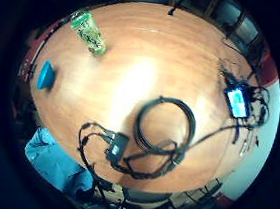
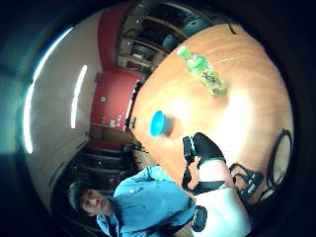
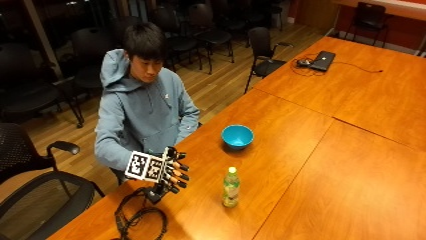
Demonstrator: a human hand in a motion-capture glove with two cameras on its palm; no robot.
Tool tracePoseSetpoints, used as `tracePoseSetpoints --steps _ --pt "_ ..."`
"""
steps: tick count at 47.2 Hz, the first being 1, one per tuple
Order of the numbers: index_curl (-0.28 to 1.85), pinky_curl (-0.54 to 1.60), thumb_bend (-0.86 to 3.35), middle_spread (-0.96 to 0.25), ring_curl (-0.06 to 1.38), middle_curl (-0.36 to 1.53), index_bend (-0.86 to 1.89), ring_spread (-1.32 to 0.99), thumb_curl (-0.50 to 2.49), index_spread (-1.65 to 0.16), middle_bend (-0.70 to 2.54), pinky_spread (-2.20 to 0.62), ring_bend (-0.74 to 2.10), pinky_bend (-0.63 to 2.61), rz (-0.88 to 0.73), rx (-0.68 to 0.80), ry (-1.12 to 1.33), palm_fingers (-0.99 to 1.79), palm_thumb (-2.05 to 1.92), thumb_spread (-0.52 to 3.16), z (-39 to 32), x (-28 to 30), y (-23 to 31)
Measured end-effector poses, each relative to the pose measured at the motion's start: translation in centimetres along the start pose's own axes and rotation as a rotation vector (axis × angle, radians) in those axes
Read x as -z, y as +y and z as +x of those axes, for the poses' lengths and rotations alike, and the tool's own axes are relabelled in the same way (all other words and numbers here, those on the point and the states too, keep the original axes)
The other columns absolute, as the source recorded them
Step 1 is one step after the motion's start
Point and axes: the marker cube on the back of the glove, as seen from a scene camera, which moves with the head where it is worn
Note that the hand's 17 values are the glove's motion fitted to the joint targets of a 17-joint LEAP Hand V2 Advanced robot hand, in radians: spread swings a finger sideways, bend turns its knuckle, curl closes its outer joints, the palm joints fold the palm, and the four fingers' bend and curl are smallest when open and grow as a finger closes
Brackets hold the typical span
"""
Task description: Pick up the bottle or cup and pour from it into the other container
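A green-capped bottle (image 3: 230, 188) with a pale drink stands upright on the wooden table (image 3: 319, 150), seen also as the bottle (image 1: 89, 33) and the bottle (image 2: 204, 72) in the palm views. A blue bowl (image 3: 237, 136) sits beyond it toward the person, and shows as the bowl (image 1: 46, 75) and the bowl (image 2: 157, 123). My gloved right hand (image 3: 172, 172) hovers above the table edge to the left of the bottle, fingers spread and relaxed, holding nothing. A gloved finger (image 2: 207, 148) shows in the thumb side view.
A coil of black cable (image 3: 140, 220) lies on the table near the hand, seen as the cable (image 1: 165, 125) with a small black box (image 1: 117, 145). A laptop (image 3: 323, 60) sits far off. Chairs (image 3: 40, 195) stand beside the table.
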Motion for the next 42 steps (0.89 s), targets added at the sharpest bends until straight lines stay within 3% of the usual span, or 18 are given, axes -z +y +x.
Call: tracePoseSetpoints --steps 21,42 --pt "0.16 0.31 -0.03 0.05 0.3 0.33 0.11 0.12 0.43 -0.35 0.2 0.25 0.51 0.77 0.107 0.013 -0.564 0.06 0.74 0.88 3.0 -8.4 -9.5" --pt "0.18 0.3 -0.03 0.04 0.29 0.32 0.14 0.13 0.4 -0.39 0.18 0.26 0.53 0.81 0.048 0.006 -0.715 0.04 0.73 0.81 0.0 -16.8 -16.9"
